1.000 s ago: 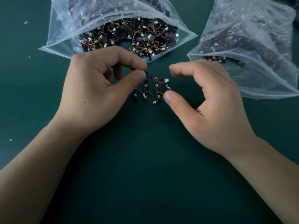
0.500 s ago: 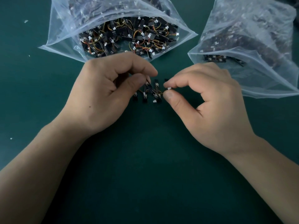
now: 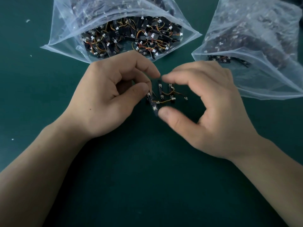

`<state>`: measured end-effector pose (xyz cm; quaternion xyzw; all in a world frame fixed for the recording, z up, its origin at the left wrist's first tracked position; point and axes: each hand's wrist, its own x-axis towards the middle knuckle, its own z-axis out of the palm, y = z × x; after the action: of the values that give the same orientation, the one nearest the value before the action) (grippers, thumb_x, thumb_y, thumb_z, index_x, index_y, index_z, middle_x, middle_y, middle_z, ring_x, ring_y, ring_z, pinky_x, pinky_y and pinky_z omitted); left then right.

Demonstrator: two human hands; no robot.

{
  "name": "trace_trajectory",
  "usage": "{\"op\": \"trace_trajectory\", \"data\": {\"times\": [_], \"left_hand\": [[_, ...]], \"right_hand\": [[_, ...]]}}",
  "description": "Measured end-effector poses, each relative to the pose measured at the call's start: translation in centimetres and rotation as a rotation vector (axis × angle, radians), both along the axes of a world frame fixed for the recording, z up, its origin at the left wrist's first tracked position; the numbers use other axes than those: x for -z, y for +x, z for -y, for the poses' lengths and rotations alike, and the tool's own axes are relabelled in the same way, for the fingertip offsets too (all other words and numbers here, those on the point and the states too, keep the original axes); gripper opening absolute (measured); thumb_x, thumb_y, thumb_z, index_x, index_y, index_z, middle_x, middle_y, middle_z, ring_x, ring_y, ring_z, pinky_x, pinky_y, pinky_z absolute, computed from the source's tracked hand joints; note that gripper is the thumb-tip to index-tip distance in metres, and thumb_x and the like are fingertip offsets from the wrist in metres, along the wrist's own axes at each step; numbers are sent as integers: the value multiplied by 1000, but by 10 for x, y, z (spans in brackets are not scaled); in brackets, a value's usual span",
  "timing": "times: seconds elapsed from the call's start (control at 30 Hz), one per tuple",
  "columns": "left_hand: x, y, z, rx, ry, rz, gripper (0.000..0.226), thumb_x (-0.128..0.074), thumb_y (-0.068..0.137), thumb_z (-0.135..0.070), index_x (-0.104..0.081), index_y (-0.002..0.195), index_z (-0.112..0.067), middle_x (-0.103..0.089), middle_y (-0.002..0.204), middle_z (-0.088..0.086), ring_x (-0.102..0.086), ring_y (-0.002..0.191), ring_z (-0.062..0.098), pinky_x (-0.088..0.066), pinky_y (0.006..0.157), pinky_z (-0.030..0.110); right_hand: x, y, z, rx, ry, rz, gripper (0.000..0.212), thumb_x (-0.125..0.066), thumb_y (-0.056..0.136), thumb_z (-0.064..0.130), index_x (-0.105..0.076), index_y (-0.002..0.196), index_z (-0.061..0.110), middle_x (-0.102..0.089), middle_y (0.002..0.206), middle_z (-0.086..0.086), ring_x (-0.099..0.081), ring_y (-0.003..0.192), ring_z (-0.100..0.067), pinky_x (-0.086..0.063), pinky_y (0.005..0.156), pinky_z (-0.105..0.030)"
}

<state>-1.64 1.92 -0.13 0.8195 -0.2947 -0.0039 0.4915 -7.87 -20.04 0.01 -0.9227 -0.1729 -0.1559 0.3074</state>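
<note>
My left hand [image 3: 108, 99] pinches the top end of a small black circuit strip [image 3: 153, 106] between thumb and forefinger; the strip tilts down to the right. My right hand [image 3: 208, 112] hovers beside it with thumb and forefinger spread apart, the thumb tip touching or nearly touching the strip's lower end. Between the hands, several more black strips with orange-yellow wires and white connectors [image 3: 165, 94] lie in a short row on the green mat.
An open clear plastic bag [image 3: 68, 38] full of the same wired strips lies at the back left of centre. A second clear bag [image 3: 265, 59] with dark parts lies at the right. Small white specks [image 3: 27, 20] dot the green mat [image 3: 147, 177].
My right hand has let go of the white connector and opened its fingers. My left hand now holds a strip lower, tilted toward my right thumb.
</note>
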Motion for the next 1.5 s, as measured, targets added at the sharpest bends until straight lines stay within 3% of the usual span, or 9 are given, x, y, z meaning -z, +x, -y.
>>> {"op": "trace_trajectory", "data": {"times": [0.13,0.4,0.63,0.87,0.93,1.07,1.27,1.43,1.5], "left_hand": [[-2,-1,0,18,-41,-77,22,-67,91,-9,-61,107,-21,-77,86,-3,-56,62,47,-45,57,49],[-5,-5,3,24,3,-62,32,-70,89,-9,-63,115,-26,-76,82,-2,-47,54,28,-43,52,36],[-4,-7,5,-24,6,-34,27,-78,87,-20,-63,108,-24,-78,92,-17,-53,60,28,-47,56,33],[-5,-7,5,3,24,-11,38,-85,79,-19,-69,112,-25,-75,100,-20,-59,71,10,-41,66,13],[-5,-7,5,19,55,25,29,-85,81,-20,-73,107,-25,-74,96,-21,-60,73,11,-42,66,16],[-6,-6,7,94,95,104,8,-82,86,-17,-80,94,-20,-76,110,-7,-65,77,16,-46,66,24],[-6,-8,8,67,116,121,4,-78,87,-14,-75,86,-18,-76,106,-11,-67,77,26,-50,70,38],[-5,-6,4,-41,85,137,2,-66,97,-22,-66,95,-22,-74,114,-23,-70,90,16,-54,82,26],[-3,3,-2,-79,96,189,5,-63,98,-18,-61,97,-23,-72,123,-18,-67,95,11,-49,82,20]], "right_hand": [[1,0,-1,-82,-109,-4,62,-83,81,50,-67,132,19,-61,134,5,-52,131,-18,-28,111,-37],[3,1,-1,-77,-168,-19,62,-82,78,56,-70,131,26,-57,138,5,-47,135,-18,-23,111,-35],[4,2,-1,-49,-115,-10,59,-85,77,56,-71,125,24,-58,138,5,-50,134,-17,-26,110,-35],[5,3,0,28,-49,6,49,-85,79,52,-74,116,21,-61,134,5,-55,128,-17,-29,111,-37],[6,3,0,35,-47,4,44,-85,79,52,-76,109,21,-62,134,5,-56,127,-18,-30,110,-36],[6,3,1,42,-45,7,36,-85,79,50,-78,99,21,-63,133,5,-57,125,-18,-30,109,-36],[6,3,-1,33,-39,-3,34,-86,77,52,-78,93,23,-65,128,6,-57,124,-18,-30,107,-36],[3,3,1,61,9,10,53,-86,76,57,-74,111,19,-64,131,5,-58,126,-18,-31,110,-37],[3,3,1,63,17,-1,54,-85,77,57,-73,114,19,-63,131,4,-58,126,-18,-31,110,-37]]}}
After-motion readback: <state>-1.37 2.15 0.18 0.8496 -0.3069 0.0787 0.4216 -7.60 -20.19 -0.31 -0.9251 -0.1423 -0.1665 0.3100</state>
